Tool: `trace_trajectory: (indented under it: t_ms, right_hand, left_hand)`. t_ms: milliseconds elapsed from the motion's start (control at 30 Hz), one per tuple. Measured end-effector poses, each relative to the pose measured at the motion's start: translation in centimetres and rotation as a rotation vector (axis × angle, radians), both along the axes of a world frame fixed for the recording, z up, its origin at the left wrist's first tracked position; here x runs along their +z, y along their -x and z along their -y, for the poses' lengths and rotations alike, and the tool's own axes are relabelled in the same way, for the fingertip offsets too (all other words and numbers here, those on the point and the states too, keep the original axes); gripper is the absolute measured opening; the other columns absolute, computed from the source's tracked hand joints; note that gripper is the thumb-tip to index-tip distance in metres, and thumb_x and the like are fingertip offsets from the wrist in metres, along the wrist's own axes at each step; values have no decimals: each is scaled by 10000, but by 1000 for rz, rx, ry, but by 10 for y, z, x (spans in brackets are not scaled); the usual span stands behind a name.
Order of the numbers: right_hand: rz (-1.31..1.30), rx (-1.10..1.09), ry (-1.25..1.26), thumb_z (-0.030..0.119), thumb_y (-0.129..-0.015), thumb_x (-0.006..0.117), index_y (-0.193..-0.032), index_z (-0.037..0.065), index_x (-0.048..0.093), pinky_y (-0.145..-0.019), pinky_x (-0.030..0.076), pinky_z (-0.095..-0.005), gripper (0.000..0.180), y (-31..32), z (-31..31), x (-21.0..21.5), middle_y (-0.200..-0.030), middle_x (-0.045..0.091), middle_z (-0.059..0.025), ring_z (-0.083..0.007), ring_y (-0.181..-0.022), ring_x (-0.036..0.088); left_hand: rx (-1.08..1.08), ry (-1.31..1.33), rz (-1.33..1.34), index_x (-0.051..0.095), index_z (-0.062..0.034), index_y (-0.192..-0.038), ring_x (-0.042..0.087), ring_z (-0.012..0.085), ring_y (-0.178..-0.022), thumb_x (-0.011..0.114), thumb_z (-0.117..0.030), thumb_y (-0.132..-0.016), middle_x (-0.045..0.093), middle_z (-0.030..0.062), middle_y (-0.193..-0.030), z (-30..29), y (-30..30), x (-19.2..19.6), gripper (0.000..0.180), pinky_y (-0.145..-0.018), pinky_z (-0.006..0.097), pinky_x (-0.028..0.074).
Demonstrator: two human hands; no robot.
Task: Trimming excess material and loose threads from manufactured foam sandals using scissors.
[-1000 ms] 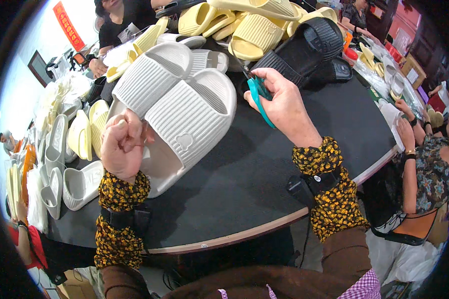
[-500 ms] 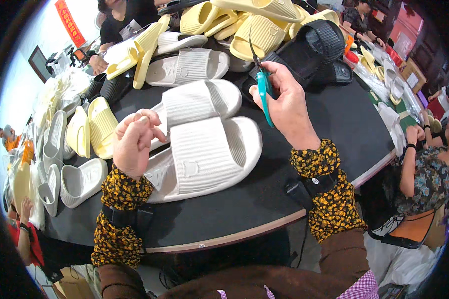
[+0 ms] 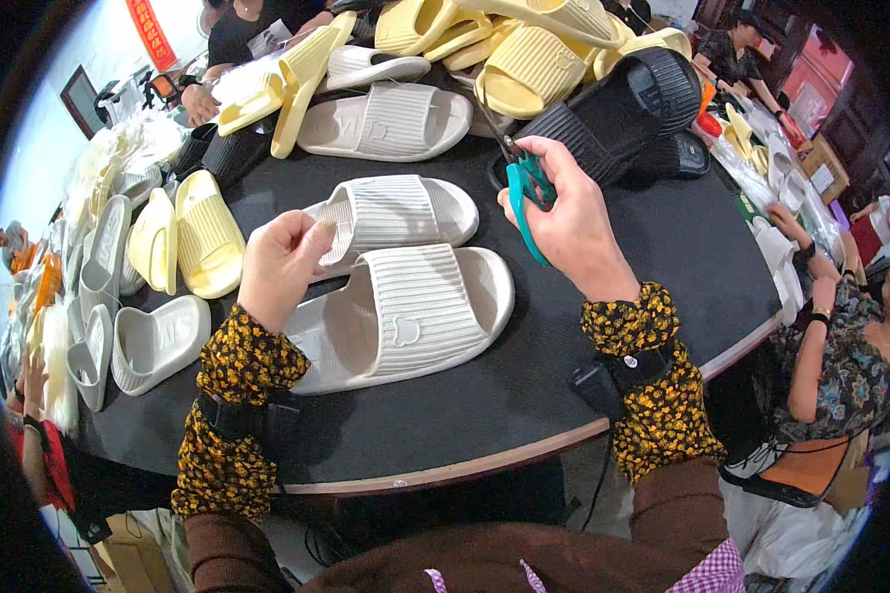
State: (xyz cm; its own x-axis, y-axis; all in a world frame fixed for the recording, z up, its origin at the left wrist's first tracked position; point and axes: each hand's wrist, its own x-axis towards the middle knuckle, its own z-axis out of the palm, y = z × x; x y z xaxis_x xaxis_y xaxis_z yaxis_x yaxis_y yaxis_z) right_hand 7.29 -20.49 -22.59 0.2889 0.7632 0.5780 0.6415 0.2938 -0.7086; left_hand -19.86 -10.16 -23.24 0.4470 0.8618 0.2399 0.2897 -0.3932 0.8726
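My right hand [image 3: 576, 222] is closed around teal-handled scissors [image 3: 530, 188], with their dark blades pointing up toward the slipper pile. My left hand [image 3: 285, 265] is in a pinch above the heel end of two white ribbed slippers; what its fingertips hold, if anything, is too small to make out. The near white slipper [image 3: 420, 306] lies flat with its toe to the right. Just behind it lies the far white slipper [image 3: 391, 212], pointing the same way. My left fingers partly cover the heel ends of both.
Yellow slippers [image 3: 534, 67] and black slippers [image 3: 613, 119] are heaped at the back of the dark table [image 3: 663, 257]. A grey-white slipper [image 3: 386, 121] lies before the heap. More slippers [image 3: 158, 341] stand at left. Other people sit around the table.
My left hand has turned, and its thumb and fingers have come together in a pinch nearer the slippers. The scissors have tilted in my right hand. The slippers have shifted slightly.
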Motion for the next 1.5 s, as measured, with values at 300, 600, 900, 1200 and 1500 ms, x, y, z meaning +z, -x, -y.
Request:
trace_trajectory:
  t_ms: [300, 600, 900, 1200, 1500]
  right_hand:
    - [-9, -30, 97, 93, -752, 664, -1093, 61, 548, -627, 505, -325, 361, -2, 5, -3, -767, 627, -140, -207, -677, 629]
    - [73, -44, 83, 136, -751, 624, -1056, 59, 532, -666, 495, -414, 328, -2, 0, -8, -761, 620, -142, -312, -732, 630]
    - [0, -68, 66, 107, -750, 638, -1083, 50, 528, -675, 500, -410, 356, -5, -2, -7, -765, 631, -166, -306, -741, 642]
    - [-85, 20, -53, 82, -757, 635, -1101, 36, 508, -657, 510, -378, 370, 5, 7, 5, -829, 635, -174, -286, -741, 648]
    - [-96, 34, -49, 107, -781, 678, -1128, 18, 497, -678, 506, -307, 401, 5, 9, 9, -861, 633, -143, -187, -741, 636]
  left_hand:
    - [-110, -82, -183, 631, 10, -895, 473, 32, -576, 626, -152, -838, 539, -15, -627, -4, -1, 3, 171, -514, 211, 398]
    - [-175, -275, -448, 630, -28, -996, 517, 160, -500, 669, -133, -753, 526, 80, -566, 7, -4, 3, 268, -501, 300, 406]
    - [-130, -327, -386, 637, -20, -928, 533, 180, -495, 639, -87, -751, 531, 96, -557, 7, -4, -4, 189, -499, 300, 410]
    - [-92, -338, -363, 647, -10, -888, 533, 184, -487, 610, -75, -749, 540, 96, -552, 11, -5, -1, 157, -499, 305, 414]
    - [-47, -383, -392, 655, -27, -874, 565, 197, -503, 610, -71, -738, 555, 110, -564, 12, -14, -2, 150, -502, 311, 430]
